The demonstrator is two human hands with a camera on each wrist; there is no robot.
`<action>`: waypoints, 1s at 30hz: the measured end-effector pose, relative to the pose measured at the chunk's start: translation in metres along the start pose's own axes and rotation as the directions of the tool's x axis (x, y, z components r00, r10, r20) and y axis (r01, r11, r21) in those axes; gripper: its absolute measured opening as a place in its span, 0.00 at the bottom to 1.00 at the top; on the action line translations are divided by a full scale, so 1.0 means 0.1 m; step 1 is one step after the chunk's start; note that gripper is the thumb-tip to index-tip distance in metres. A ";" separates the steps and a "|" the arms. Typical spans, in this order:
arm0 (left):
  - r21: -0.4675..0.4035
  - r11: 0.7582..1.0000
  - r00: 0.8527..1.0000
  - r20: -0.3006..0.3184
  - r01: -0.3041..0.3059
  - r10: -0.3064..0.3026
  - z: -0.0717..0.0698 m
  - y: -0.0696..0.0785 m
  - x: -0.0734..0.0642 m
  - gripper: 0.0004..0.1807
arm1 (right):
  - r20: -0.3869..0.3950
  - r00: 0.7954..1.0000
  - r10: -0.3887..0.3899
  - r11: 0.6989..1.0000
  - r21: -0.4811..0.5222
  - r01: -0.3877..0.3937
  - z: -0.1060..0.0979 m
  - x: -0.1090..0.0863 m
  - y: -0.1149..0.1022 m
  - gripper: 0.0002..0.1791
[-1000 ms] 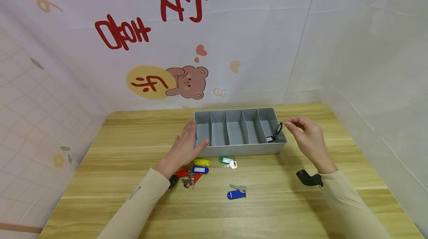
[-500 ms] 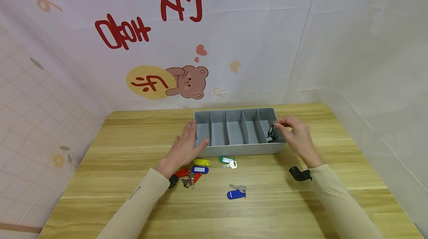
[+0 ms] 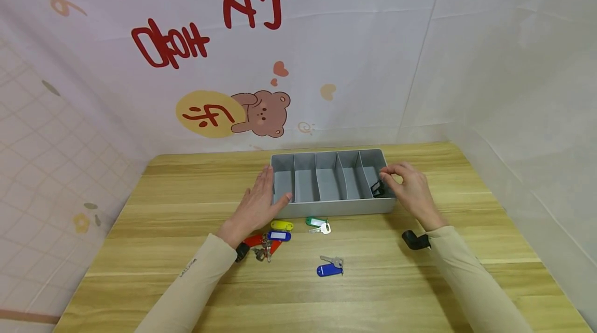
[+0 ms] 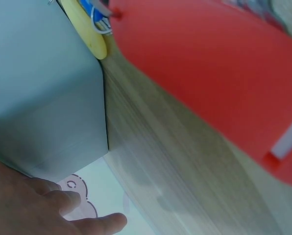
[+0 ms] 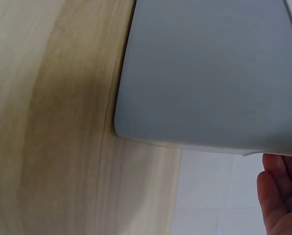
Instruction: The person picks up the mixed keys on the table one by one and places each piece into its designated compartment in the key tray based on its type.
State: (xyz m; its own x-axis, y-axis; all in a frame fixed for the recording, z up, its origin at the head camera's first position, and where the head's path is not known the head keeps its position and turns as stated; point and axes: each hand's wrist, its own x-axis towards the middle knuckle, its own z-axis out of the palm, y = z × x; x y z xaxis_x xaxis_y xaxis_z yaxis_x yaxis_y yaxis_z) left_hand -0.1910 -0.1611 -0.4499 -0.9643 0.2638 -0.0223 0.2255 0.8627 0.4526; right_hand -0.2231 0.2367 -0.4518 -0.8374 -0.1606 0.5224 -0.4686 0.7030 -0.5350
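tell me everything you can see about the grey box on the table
The grey box looks like matte plastic: long, low and open-topped, with four thin dividers making five compartments. It sits upright on the wooden table, toward the far edge, its length running left to right. Dark items sit in its rightmost compartment. The left hand lies along its left end, thumb over the near rim; the right hand is at its right end, contact unclear.

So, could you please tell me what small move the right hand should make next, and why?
Probably the right hand should release the dark item it appears to pinch: that item is low inside the rightmost compartment of the gray tray, and the left hand rests against the tray's other end.
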 end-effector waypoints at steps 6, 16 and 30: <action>-0.001 1.000 1.000 0.003 -0.010 0.010 0.00 0.02 0.01 0.56 | 0.051 0.998 0.038 0.999 0.017 -0.039 -0.07 -0.06 0.02 0.22; 0.005 1.000 1.000 -0.005 -0.017 0.017 -0.02 0.01 0.02 0.55 | 0.223 0.972 0.069 0.997 0.000 -0.071 -0.28 -0.22 -0.02 0.34; -0.044 0.998 0.999 -0.006 -0.039 0.039 -0.08 0.00 -0.05 0.54 | 0.408 0.911 0.066 0.998 -0.036 -0.056 -0.24 -0.38 0.05 0.39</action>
State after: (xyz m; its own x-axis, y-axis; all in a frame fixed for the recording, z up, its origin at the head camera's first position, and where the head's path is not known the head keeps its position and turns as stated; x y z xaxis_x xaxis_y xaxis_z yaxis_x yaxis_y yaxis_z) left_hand -0.1871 -0.1660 -0.4430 -0.9556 0.2947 0.0006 0.2568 0.8318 0.4922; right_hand -0.1873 0.2626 -0.4586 -0.9083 -0.3825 0.1695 -0.4104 0.7356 -0.5390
